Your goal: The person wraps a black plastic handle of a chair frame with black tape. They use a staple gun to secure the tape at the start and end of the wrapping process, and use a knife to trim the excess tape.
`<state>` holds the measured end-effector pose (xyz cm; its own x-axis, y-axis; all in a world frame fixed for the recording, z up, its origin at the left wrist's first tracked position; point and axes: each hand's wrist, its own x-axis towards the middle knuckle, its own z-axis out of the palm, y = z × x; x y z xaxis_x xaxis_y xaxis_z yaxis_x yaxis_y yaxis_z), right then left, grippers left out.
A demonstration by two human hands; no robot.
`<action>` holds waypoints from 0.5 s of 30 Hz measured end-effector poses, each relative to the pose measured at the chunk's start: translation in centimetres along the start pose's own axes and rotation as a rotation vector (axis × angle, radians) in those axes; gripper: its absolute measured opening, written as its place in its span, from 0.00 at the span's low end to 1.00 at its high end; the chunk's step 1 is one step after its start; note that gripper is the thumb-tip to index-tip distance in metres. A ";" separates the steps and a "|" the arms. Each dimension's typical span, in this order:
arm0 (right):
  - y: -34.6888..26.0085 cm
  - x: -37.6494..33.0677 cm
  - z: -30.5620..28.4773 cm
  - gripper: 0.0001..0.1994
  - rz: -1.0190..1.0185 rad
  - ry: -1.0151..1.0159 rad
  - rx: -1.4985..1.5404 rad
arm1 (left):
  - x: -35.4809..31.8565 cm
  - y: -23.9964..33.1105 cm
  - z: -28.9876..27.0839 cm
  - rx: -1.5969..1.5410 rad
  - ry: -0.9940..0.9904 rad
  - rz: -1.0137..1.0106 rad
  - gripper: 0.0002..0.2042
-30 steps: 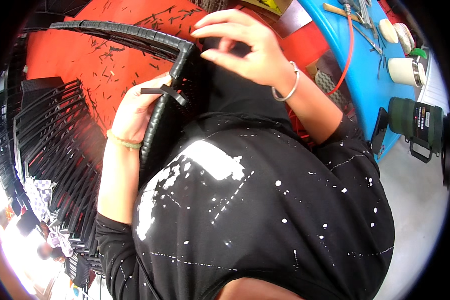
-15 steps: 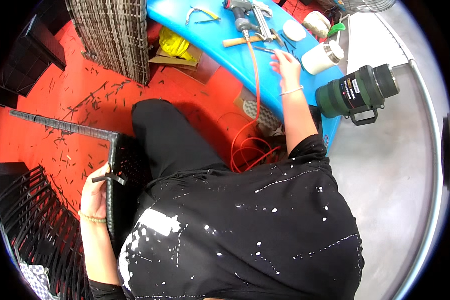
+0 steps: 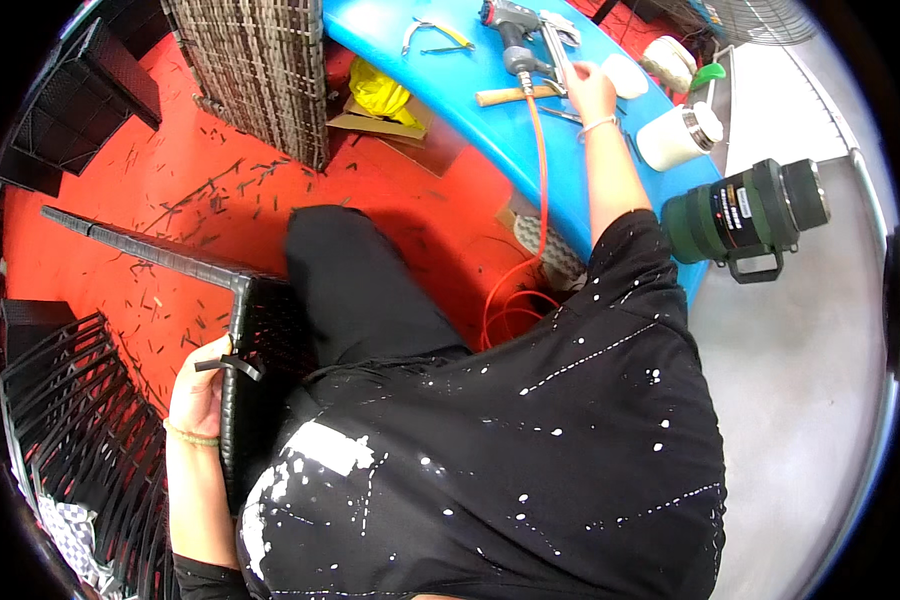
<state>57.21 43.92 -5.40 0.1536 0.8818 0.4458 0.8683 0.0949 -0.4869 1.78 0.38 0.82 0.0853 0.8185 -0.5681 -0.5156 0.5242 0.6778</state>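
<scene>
Two hands work far apart. One, the left hand [image 3: 198,392], grips the black wicker frame [image 3: 245,385] at its upright corner post, fingers curled round the far side of the post with the thumb toward the person; a short loose strand [image 3: 228,365] sticks out just above the palm. That frame stands against the person's left knee, its top rail [image 3: 140,248] running away to the upper left over the red floor [image 3: 390,200], which is strewn with dark cut-off bits.

Far out on the other side, the right hand [image 3: 590,90] reaches onto the blue table [image 3: 490,125]. Its fingers are bent down onto the tabletop beside a grey air tool [image 3: 518,30] and a wooden-handled tool [image 3: 510,95]; whether they pinch anything I cannot tell, as the hand covers what lies under it. An orange hose [image 3: 540,200] runs from the air tool down off the table edge and coils on the floor near the person's leg.

Nearby on the table stand a white jar [image 3: 678,135] and a white roll [image 3: 625,75]; pliers [image 3: 430,35] lie toward the far end. A dark green jug [image 3: 745,215] sits at the table's near corner. Behind, a brown wicker panel [image 3: 260,70] leans upright.
</scene>
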 end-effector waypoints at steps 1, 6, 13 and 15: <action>-2.1 1.2 1.0 0.27 -0.037 -0.022 0.010 | -0.2 0.1 -0.1 0.001 0.002 0.001 0.15; 2.5 11.6 10.1 0.30 -0.084 -0.233 -0.297 | 1.2 0.4 -0.5 0.106 0.017 0.012 0.18; -3.6 9.9 12.9 0.30 -0.163 -0.595 -0.623 | -2.0 2.8 -0.1 -0.093 -0.110 0.013 0.17; -3.0 10.4 11.4 0.30 -0.140 -0.598 -0.663 | -2.1 3.5 -1.0 -0.014 -0.067 0.035 0.16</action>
<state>50.83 58.06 -7.87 -0.0837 0.9927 -0.0866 0.9828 0.0966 0.1577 -1.01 0.24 3.90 0.1236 0.8503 -0.5116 -0.5309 0.4922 0.6898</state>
